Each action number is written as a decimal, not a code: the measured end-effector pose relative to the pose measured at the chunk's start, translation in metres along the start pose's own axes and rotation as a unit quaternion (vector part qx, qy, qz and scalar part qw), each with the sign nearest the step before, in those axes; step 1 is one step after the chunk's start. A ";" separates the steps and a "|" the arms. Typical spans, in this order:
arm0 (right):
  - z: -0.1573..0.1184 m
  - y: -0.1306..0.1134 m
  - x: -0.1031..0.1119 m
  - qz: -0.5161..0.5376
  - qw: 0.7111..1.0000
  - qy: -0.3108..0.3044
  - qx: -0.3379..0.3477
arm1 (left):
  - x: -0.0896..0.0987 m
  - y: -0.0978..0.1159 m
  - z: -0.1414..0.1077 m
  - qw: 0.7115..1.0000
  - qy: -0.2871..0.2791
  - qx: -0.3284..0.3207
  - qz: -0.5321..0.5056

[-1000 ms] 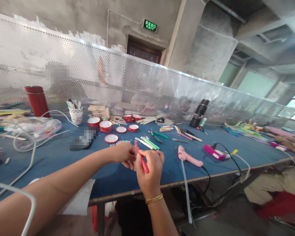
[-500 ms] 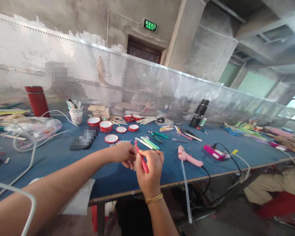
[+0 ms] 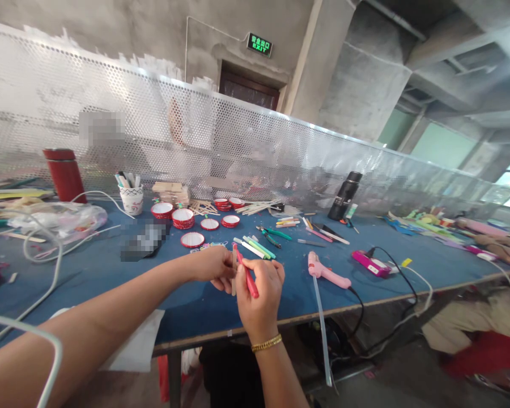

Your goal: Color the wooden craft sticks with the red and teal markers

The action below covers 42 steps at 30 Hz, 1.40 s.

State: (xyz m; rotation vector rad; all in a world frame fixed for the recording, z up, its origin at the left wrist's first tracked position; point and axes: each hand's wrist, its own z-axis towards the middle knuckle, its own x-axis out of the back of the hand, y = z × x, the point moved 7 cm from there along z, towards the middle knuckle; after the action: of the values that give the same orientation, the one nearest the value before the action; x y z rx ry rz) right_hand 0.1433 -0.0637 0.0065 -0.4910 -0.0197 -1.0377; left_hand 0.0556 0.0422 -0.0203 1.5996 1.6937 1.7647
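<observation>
We seem partway: our left hand [image 3: 220, 268] grips a thin stick [image 3: 233, 288], its near end pale; our right hand [image 3: 262, 283] holds a red marker [image 3: 251, 283].

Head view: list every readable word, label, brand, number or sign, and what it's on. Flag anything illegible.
"安全出口": top line of the lit green sign on the far wall.
"EXIT": lower line of the same sign.
Black bottle: light markings, too small to read.
Magenta box: small white label, too small to read.
Red pen in the right hand: no readable text.
No brands or numbers legible.
</observation>
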 end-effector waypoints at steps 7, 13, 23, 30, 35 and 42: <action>0.000 -0.001 -0.001 0.007 1.000 -0.006 0.006 | 0.002 0.000 0.001 1.000 0.008 0.006 -0.002; 0.000 -0.001 -0.003 0.010 1.000 -0.018 0.007 | 0.002 -0.001 0.001 1.000 0.005 0.002 -0.006; 0.000 -0.001 -0.002 0.009 1.000 -0.011 0.007 | 0.002 0.001 0.001 1.000 0.008 -0.002 -0.005; 0.000 0.002 0.000 -0.001 1.000 0.002 -0.007 | 0.001 0.000 0.002 1.000 0.000 0.000 -0.004; 0.000 0.002 -0.002 0.005 1.000 -0.011 0.000 | 0.001 0.001 0.001 1.000 0.008 0.001 0.000; 0.000 0.002 0.000 -0.001 1.000 0.010 -0.003 | 0.000 0.003 -0.001 1.000 0.003 0.004 -0.012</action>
State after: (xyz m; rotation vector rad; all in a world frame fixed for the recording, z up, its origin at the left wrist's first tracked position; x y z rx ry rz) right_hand 0.1452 -0.0627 0.0054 -0.4855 0.0003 -1.0443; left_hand 0.0561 0.0408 -0.0174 1.5710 1.7171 1.7563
